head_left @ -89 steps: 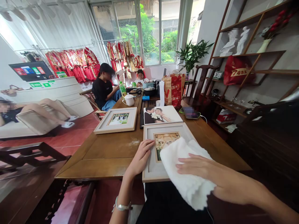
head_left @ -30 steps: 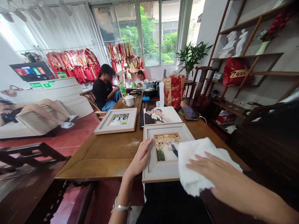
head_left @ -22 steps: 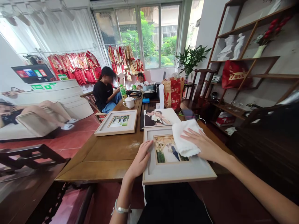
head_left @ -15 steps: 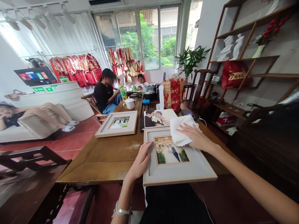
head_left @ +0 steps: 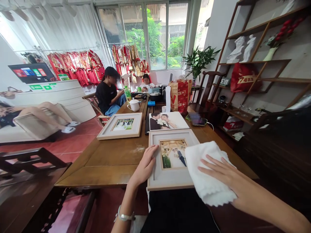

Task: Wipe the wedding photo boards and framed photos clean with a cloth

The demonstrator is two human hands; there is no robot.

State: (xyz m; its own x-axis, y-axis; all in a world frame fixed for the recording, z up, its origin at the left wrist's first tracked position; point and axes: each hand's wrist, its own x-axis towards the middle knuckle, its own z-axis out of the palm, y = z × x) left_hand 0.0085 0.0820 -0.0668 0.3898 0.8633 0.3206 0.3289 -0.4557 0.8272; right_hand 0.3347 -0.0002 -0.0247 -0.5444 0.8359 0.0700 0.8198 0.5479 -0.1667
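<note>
A light wooden picture frame (head_left: pixel 155 179) with a white mat lies at the table's near edge, a wedding photo in its middle. My left hand (head_left: pixel 145 163) grips its left side, fingers curled over the edge. Under my right hand (head_left: pixel 222 176) is a white cloth (head_left: pixel 202 161), pressed against the frame's right side with fairly straight fingers and hanging past the near right corner. The cloth hides that corner and part of the photo. Just beyond lies a large unframed photo print (head_left: pixel 179 121) of a couple. A second picture frame (head_left: pixel 104 132) rests farther left.
On the wooden table (head_left: pixel 97 168) stand a white teapot (head_left: pixel 133 105), a green-labelled bottle (head_left: pixel 127 94) and a red-and-tan paper bag (head_left: pixel 180 97). A phone (head_left: pixel 197 119) with a cable lies at right. A person (head_left: pixel 109 92) sits at the far left side; others are farther back.
My right hand has slid the white cloth from the frame's upper right toward me, down to the near right corner. My left hand stays on the left edge.
</note>
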